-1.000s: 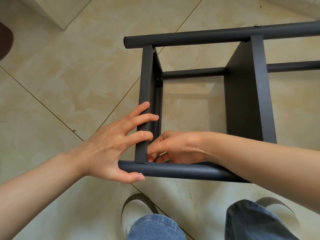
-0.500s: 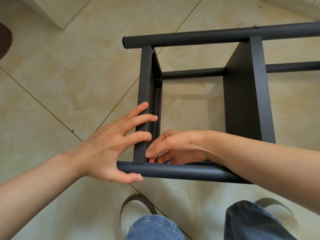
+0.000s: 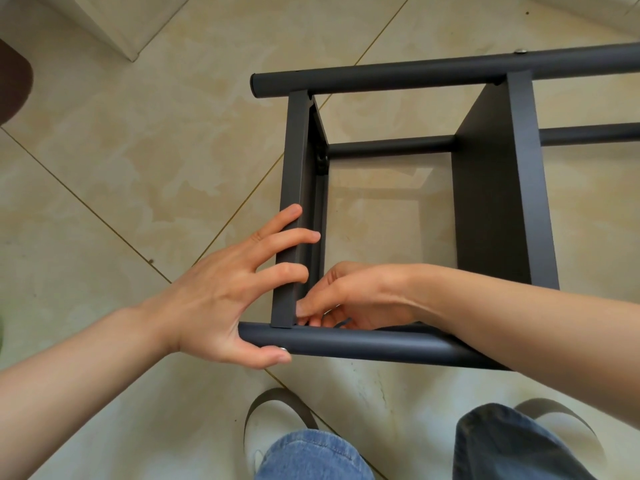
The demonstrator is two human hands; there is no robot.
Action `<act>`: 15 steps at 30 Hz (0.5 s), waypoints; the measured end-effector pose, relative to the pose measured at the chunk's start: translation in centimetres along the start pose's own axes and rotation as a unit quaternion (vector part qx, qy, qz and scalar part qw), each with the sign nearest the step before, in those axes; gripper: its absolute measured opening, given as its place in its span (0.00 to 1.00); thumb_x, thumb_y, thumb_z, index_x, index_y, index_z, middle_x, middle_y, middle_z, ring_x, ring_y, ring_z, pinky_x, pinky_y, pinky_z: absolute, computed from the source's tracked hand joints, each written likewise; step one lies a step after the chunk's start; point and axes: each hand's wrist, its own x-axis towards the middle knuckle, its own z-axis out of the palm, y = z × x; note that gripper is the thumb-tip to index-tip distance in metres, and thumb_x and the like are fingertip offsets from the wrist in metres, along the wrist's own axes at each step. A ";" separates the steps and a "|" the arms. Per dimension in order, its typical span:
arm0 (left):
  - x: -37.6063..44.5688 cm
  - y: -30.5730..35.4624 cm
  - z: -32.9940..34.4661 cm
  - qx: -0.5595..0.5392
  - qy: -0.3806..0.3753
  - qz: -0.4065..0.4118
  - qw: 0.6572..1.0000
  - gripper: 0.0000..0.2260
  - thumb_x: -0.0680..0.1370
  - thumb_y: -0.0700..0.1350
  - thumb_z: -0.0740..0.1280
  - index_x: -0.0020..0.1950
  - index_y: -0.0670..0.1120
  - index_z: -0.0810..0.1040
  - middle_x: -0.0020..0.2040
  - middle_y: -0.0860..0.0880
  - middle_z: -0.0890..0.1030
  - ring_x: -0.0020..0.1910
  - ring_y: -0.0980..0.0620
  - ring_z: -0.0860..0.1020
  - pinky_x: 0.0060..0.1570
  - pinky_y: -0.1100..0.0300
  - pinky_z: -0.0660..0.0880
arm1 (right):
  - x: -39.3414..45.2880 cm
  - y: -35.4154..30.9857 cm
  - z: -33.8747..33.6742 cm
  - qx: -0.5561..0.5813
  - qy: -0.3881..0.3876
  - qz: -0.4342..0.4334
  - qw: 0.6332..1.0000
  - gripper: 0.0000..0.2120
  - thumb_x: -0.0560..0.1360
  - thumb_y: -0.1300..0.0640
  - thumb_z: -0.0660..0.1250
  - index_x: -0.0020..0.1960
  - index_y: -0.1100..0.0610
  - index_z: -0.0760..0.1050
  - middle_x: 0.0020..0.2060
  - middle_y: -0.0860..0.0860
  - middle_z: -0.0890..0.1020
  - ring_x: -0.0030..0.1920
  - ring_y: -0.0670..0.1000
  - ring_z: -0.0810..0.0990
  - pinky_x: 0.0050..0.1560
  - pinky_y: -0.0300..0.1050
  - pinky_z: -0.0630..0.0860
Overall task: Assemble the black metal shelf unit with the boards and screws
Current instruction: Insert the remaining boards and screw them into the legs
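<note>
My left hand spreads open against the matte black tubular metal shelf frame, my right hand pinching something unseen just beside it.

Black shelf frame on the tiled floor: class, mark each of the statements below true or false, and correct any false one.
1. The left hand rests on the outer side of the end panel, thumb under the near tube. True.
2. The right hand holds a screwdriver above the frame. False: it reaches inside the frame, fingertips pinched at the corner where the end panel meets the near tube; no tool shows.
3. A silver screw head sits on the far tube. True.
4. The frame stands on a wooden workbench. False: it rests on the tiled floor.
5. A second black panel joins the two tubes further right. True.
</note>
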 end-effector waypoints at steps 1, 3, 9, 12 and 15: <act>0.0 0.0 0.0 0.001 -0.001 0.001 1.000 0.29 0.71 0.65 0.69 0.63 0.49 0.71 0.78 0.46 0.63 0.82 0.42 0.50 0.58 0.52 0.76 | 0.2 0.0 0.1 -0.001 0.005 0.000 1.000 0.12 0.77 0.57 0.69 0.35 0.55 0.82 0.32 0.51 0.80 0.35 0.49 0.76 0.45 0.43 0.73; 0.0 -0.1 0.0 -0.001 -0.004 0.000 1.000 0.29 0.70 0.65 0.69 0.63 0.49 0.71 0.78 0.46 0.63 0.82 0.42 0.50 0.59 0.54 0.75 | 0.6 0.1 0.5 -0.003 0.013 -0.003 1.000 0.15 0.77 0.58 0.68 0.33 0.54 0.81 0.32 0.51 0.80 0.35 0.49 0.76 0.45 0.43 0.73; 0.0 0.0 0.0 -0.002 -0.001 -0.001 1.000 0.29 0.70 0.65 0.70 0.63 0.49 0.71 0.78 0.47 0.63 0.82 0.43 0.50 0.58 0.52 0.76 | 0.3 -0.1 0.2 0.045 -0.018 -0.003 0.999 0.08 0.73 0.59 0.69 0.35 0.54 0.82 0.35 0.51 0.79 0.36 0.49 0.76 0.45 0.44 0.73; 0.0 0.0 0.1 0.002 0.001 -0.002 1.000 0.29 0.70 0.65 0.70 0.63 0.49 0.71 0.78 0.47 0.62 0.82 0.43 0.50 0.56 0.53 0.77 | 0.3 0.1 -0.1 0.024 -0.014 0.003 1.000 0.09 0.76 0.59 0.68 0.38 0.57 0.81 0.34 0.52 0.79 0.35 0.49 0.76 0.46 0.44 0.72; 0.0 -0.2 0.2 0.004 0.000 -0.001 1.000 0.29 0.70 0.65 0.70 0.62 0.49 0.71 0.78 0.47 0.62 0.82 0.43 0.51 0.58 0.58 0.72 | 0.8 0.1 0.4 0.003 0.006 0.009 1.000 0.12 0.76 0.59 0.67 0.33 0.56 0.80 0.31 0.51 0.78 0.34 0.49 0.75 0.45 0.43 0.72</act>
